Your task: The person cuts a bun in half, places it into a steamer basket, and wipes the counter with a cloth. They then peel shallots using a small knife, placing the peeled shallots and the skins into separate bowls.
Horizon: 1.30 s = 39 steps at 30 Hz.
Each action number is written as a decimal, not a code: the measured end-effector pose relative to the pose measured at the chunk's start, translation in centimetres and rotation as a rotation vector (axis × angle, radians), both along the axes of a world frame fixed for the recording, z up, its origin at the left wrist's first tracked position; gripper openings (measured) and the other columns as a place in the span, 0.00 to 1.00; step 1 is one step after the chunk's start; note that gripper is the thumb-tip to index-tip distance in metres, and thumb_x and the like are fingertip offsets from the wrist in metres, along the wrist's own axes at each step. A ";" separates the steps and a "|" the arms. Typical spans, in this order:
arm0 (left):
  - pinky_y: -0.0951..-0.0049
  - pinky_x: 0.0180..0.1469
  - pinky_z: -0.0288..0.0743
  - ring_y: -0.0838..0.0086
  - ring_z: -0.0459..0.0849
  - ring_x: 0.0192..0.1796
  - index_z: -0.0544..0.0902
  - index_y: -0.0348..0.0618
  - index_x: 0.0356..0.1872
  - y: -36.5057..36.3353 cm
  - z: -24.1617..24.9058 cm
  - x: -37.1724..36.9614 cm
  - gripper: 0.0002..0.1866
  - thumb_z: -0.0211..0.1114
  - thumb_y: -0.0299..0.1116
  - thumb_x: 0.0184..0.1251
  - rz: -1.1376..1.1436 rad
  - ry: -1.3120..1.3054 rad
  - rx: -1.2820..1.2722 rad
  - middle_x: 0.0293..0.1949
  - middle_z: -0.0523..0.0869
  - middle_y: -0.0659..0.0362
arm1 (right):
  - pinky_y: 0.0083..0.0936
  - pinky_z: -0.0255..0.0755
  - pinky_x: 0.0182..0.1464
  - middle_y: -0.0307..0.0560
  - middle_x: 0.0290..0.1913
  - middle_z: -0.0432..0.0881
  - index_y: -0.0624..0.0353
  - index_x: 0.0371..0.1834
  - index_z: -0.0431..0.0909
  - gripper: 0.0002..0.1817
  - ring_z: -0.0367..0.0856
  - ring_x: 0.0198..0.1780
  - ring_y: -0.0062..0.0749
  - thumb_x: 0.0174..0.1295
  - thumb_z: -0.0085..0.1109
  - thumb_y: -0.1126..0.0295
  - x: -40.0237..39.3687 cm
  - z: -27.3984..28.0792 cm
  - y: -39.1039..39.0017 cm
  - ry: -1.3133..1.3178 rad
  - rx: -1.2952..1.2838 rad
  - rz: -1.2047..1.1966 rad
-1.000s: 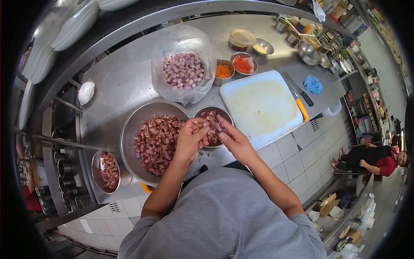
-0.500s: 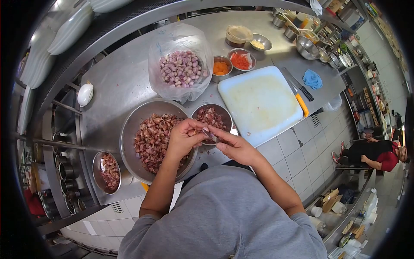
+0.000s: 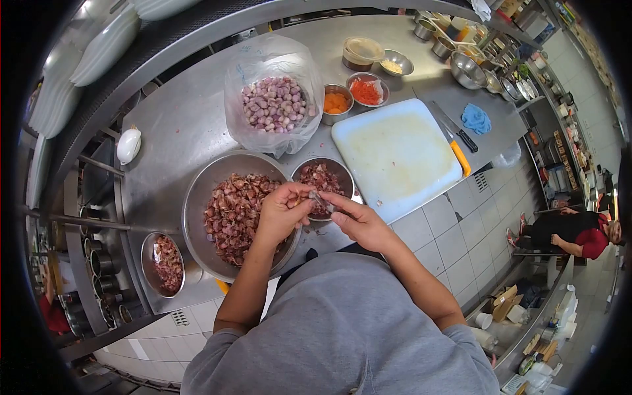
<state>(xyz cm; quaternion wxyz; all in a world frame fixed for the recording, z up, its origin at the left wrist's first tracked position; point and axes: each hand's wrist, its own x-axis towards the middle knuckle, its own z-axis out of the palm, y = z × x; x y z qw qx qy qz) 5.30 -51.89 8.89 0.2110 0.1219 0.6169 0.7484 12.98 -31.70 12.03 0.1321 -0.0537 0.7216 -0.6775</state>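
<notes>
I am peeling: my left hand (image 3: 280, 214) is pinching a small purple shallot (image 3: 304, 197), my right hand (image 3: 355, 222) is gripping a short steel paring knife (image 3: 321, 201) at its three o'clock; next likely calls for stripping skin.

I see a steel counter (image 3: 191, 125) carrying a big bowl (image 3: 197, 197) of skins, two small bowls (image 3: 339, 172) (image 3: 162, 263) and a bag (image 3: 273, 99) of shallots. A cutting board (image 3: 395, 155), a knife (image 3: 461, 138), a blue cloth (image 3: 476, 119) and small dishes (image 3: 365, 91) lie to the right.
</notes>
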 end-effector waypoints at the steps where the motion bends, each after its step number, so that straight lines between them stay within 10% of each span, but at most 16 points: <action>1: 0.88 0.20 0.68 0.87 0.78 0.23 0.79 0.39 0.49 0.1 -0.1 0.0 0.13 0.65 0.20 0.65 -0.001 0.000 0.001 0.37 0.85 0.62 | 0.24 0.73 0.55 0.44 0.54 0.81 0.48 0.73 0.66 0.25 0.79 0.53 0.27 0.73 0.52 0.66 0.1 0.0 0.0 -0.037 -0.024 -0.012; 3: 0.88 0.18 0.66 0.86 0.77 0.21 0.78 0.39 0.50 0.4 0.0 0.1 0.13 0.63 0.21 0.66 0.010 -0.099 0.051 0.37 0.85 0.61 | 0.15 0.67 0.30 0.32 0.30 0.74 0.43 0.75 0.64 0.26 0.70 0.29 0.15 0.74 0.50 0.66 0.1 -0.2 0.2 -0.363 -0.269 -0.030; 6: 0.88 0.16 0.64 0.86 0.76 0.19 0.78 0.39 0.49 0.9 -0.2 0.1 0.11 0.63 0.22 0.67 0.023 -0.158 0.118 0.36 0.85 0.60 | 0.13 0.52 0.21 0.25 0.22 0.58 0.40 0.76 0.61 0.27 0.54 0.21 0.11 0.75 0.50 0.65 -0.1 -0.1 -0.1 -0.365 -0.372 -0.091; 13: 0.88 0.15 0.62 0.86 0.74 0.17 0.77 0.41 0.45 1.3 -0.8 0.3 0.08 0.65 0.24 0.67 0.044 -0.238 0.215 0.30 0.83 0.63 | 0.11 0.52 0.22 0.29 0.28 0.63 0.44 0.78 0.57 0.29 0.58 0.24 0.13 0.74 0.49 0.68 -0.2 0.0 -0.6 -0.302 -0.294 -0.188; 16: 0.88 0.15 0.63 0.86 0.74 0.18 0.77 0.41 0.44 1.7 -0.8 0.5 0.09 0.66 0.24 0.66 0.095 -0.220 0.218 0.28 0.81 0.63 | 0.12 0.57 0.24 0.29 0.31 0.63 0.44 0.78 0.56 0.30 0.60 0.25 0.13 0.74 0.50 0.68 -0.2 0.1 -0.6 -0.085 -0.107 -0.135; 20: 0.88 0.15 0.63 0.86 0.74 0.18 0.76 0.41 0.43 2.0 -0.6 0.9 0.09 0.66 0.22 0.65 0.130 -0.207 0.223 0.28 0.81 0.63 | 0.28 0.57 0.71 0.46 0.72 0.66 0.54 0.77 0.57 0.29 0.64 0.71 0.33 0.74 0.50 0.65 -0.2 -0.2 -0.4 0.016 0.043 -0.045; 34: 0.87 0.16 0.63 0.87 0.74 0.19 0.74 0.42 0.40 2.4 -0.1 1.4 0.10 0.66 0.20 0.63 0.150 -0.089 0.122 0.29 0.81 0.62 | 0.27 0.54 0.74 0.45 0.74 0.65 0.56 0.74 0.62 0.27 0.63 0.74 0.33 0.73 0.52 0.68 -0.3 -0.5 0.1 0.083 0.044 -0.041; 37: 0.87 0.16 0.63 0.87 0.73 0.19 0.75 0.42 0.40 2.6 0.0 1.2 0.09 0.66 0.21 0.64 0.125 -0.126 0.115 0.29 0.81 0.63 | 0.22 0.72 0.57 0.43 0.58 0.80 0.51 0.74 0.64 0.26 0.78 0.56 0.27 0.73 0.52 0.67 -0.1 0.3 0.3 -0.118 -0.018 -0.094; 39: 0.87 0.16 0.63 0.88 0.73 0.18 0.77 0.41 0.42 2.7 -0.3 1.0 0.08 0.66 0.23 0.66 0.116 -0.185 0.158 0.29 0.81 0.64 | 0.16 0.66 0.30 0.33 0.32 0.75 0.44 0.74 0.64 0.25 0.72 0.31 0.17 0.74 0.51 0.64 -0.1 0.0 0.7 -0.431 -0.405 -0.076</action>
